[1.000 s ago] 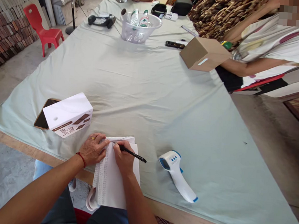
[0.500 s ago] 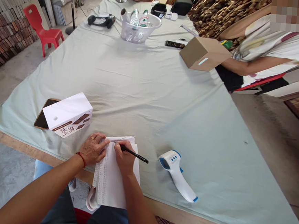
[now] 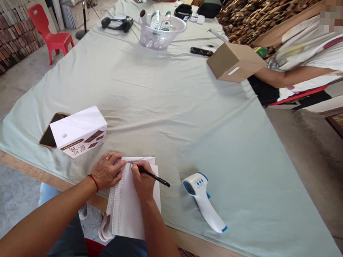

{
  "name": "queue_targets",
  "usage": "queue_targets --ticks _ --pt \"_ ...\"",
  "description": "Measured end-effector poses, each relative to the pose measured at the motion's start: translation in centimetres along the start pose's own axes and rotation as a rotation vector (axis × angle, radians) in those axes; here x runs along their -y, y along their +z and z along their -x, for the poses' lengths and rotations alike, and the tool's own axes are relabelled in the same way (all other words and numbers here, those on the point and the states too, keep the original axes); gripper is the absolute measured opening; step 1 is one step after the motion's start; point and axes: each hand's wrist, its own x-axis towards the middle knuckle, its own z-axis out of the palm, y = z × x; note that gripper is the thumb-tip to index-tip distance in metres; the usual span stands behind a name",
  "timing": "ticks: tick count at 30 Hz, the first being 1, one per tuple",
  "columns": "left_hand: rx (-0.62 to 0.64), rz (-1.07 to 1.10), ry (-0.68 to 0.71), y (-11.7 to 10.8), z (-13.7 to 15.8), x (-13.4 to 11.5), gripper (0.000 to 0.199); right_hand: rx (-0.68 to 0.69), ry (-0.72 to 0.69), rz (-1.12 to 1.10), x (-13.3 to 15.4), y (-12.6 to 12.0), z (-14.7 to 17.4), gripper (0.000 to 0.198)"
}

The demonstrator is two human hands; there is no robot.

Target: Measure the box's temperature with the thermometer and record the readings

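My right hand (image 3: pixel 142 182) grips a black pen (image 3: pixel 153 177) with its tip down on a white sheet of printed rows (image 3: pixel 125 204) at the table's near edge. My left hand (image 3: pixel 107 171), with a ring and a red wrist cord, lies flat on the sheet's upper left corner and holds it down. The sheet hangs over the table edge toward my lap. A white and blue infrared thermometer (image 3: pixel 203 199) lies on the pale green cloth (image 3: pixel 167 100) just right of the sheet.
A white carton (image 3: pixel 78 130) rests on a phone (image 3: pixel 48 136) to the left. Farther off are a brown cardboard box (image 3: pixel 233 61), a clear bowl of bottles (image 3: pixel 160 31), black headphones (image 3: pixel 117 22) and a red chair (image 3: pixel 47 31). Another person's arm (image 3: pixel 291 74) rests at the right edge.
The pen's rear end has shifted slightly right as my right hand writes. The person at the right has shifted slightly. My left hand stays put.
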Motion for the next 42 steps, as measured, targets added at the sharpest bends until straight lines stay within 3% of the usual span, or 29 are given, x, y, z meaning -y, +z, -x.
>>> queue_targets --ticks 17,25,42 --pt "0.017 0.009 -0.014 -0.09 -0.08 -0.06 0.036 0.02 -0.004 0.011 -0.09 -0.03 0.04 0.013" --pt "0.01 0.006 -0.012 -0.11 -0.08 -0.06 0.036 -0.058 -0.019 -0.062 0.28 -0.03 0.03 0.013" --pt "0.005 0.012 0.004 -0.03 0.0 0.03 0.036 0.0 0.009 -0.042 0.23 -0.16 0.07 0.012"
